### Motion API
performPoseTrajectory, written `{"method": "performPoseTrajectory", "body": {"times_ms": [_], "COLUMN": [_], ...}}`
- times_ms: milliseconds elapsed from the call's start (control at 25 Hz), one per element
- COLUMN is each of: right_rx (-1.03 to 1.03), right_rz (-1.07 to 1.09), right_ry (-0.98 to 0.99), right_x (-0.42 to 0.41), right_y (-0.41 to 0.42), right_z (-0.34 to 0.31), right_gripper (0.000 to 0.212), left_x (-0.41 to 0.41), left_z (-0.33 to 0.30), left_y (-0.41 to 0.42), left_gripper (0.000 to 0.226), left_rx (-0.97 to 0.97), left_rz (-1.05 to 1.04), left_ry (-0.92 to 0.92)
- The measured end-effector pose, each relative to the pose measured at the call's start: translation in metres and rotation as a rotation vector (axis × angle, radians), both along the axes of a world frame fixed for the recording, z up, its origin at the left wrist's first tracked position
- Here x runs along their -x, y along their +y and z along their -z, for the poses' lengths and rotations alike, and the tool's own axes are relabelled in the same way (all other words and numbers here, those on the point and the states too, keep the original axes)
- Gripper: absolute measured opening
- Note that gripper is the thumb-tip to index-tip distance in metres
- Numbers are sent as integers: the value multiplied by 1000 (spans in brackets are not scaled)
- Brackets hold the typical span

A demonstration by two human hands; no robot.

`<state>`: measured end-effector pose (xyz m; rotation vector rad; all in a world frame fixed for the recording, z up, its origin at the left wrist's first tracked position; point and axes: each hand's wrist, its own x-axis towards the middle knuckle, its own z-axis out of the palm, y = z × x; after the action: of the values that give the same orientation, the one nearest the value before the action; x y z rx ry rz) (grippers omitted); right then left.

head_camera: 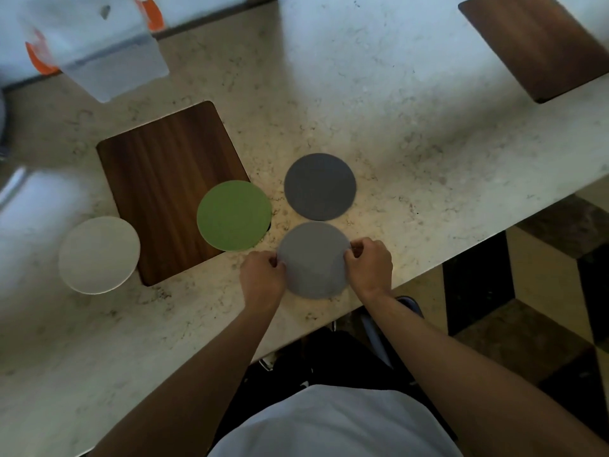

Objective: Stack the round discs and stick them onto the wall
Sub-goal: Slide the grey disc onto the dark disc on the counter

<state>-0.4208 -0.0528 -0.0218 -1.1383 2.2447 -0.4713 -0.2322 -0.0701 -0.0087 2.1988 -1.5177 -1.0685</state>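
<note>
Several round discs lie on a marble counter. A light grey disc sits near the counter's front edge; my left hand pinches its left rim and my right hand pinches its right rim. A dark grey disc lies just behind it. A green disc lies to the left, partly over a brown wooden board. A white disc rests further left, overlapping the board's corner.
A second wooden board lies at the far right of the counter. A translucent plastic container with orange parts stands at the back left. The counter's front edge runs diagonally, with patterned floor beyond it at right.
</note>
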Motion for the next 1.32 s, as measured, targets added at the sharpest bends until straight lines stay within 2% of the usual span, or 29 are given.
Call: {"method": "performPoseTrajectory", "body": {"times_ms": [240,360,680,960,1120,1320], "right_rx": [-10,-34,-36,63,110,131], "right_rz": [-31,16,49,-26,-46,-2], "right_ry": [90,40,-154,-266,-315,-288], "right_x": [-1,-1,9,27,34,47], "right_y": [2,-3,-8,-28,-52,-99], "right_z": [-3,-3,-7,-25,-33,-32], "right_gripper": [21,20,10,7,11,5], "left_x": [8,7,8,1,2,16], "left_z": [0,3,-3,-19,-26,-28], "left_y": [-1,-3,-16,-40,-65,-113], "left_gripper": [27,17,5,18,18,16], "left_rx": [-2,-22,-125,-134,-121,-72], "left_rz": [44,5,-280,-285,-281,-273], "left_ry": [-58,-41,127,308,319,356]}}
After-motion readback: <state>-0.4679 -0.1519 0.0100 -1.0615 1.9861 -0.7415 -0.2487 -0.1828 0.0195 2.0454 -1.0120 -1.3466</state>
